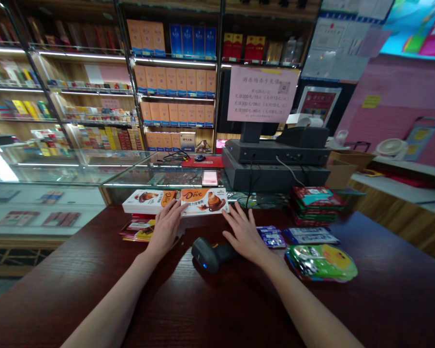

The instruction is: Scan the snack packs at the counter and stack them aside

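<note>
Two Dove chocolate boxes lie side by side on the dark wooden counter (94, 270). My left hand (166, 227) rests with fingers stretched out, its fingertips on the front edge of the nearer chocolate box (205, 201). The other box (148, 201) lies just to its left. My right hand (243, 232) lies flat and open on the counter beside that box's right end, holding nothing. A black barcode scanner (212, 254) lies between my wrists, under neither hand.
A cash register (275, 159) with a paper notice stands behind the boxes. Snack packets (321, 261), a stack of packets (317, 203) and small blue packs (271, 237) lie to the right. Flat packets (137, 231) sit at the left. A glass display case (76, 169) and stocked shelves stand behind.
</note>
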`<state>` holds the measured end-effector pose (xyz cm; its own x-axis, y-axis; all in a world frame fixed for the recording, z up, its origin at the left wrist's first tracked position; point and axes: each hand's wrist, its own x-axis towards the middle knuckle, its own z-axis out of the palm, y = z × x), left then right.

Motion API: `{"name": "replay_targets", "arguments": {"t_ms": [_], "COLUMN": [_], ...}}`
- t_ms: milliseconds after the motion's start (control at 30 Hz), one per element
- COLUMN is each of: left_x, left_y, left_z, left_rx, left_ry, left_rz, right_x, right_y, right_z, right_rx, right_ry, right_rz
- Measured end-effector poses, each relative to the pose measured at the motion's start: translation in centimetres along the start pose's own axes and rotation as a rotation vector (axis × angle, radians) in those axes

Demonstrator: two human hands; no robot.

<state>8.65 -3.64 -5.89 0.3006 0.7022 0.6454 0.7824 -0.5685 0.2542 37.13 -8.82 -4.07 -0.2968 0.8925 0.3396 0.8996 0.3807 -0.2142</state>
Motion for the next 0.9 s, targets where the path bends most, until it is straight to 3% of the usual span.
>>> {"name": "replay_targets", "arguments": {"t_ms": [200,500,900], "left_x": [0.4,1.1,0.2], "left_y": [-0.4,-2.1,-8.6], "left_z": [-0.9,-3.0,-7.3], "left_rx": [0.089,0.152,0.086], "left_ry": [0.065,0.099,0.227], "left_rz": [-0.022,-0.212,-0.313], "right_x": [1.4,4.6,9.3], "right_y": [-1.0,-4.8,-10.1], "right_z": [-0.4,-1.1,-0.5], "right_rx": [0.008,0.016,0.184], "right_ry": [-0.019,-0.064,-0.142], "right_rz": [0.0,0.001,-0.094]}}
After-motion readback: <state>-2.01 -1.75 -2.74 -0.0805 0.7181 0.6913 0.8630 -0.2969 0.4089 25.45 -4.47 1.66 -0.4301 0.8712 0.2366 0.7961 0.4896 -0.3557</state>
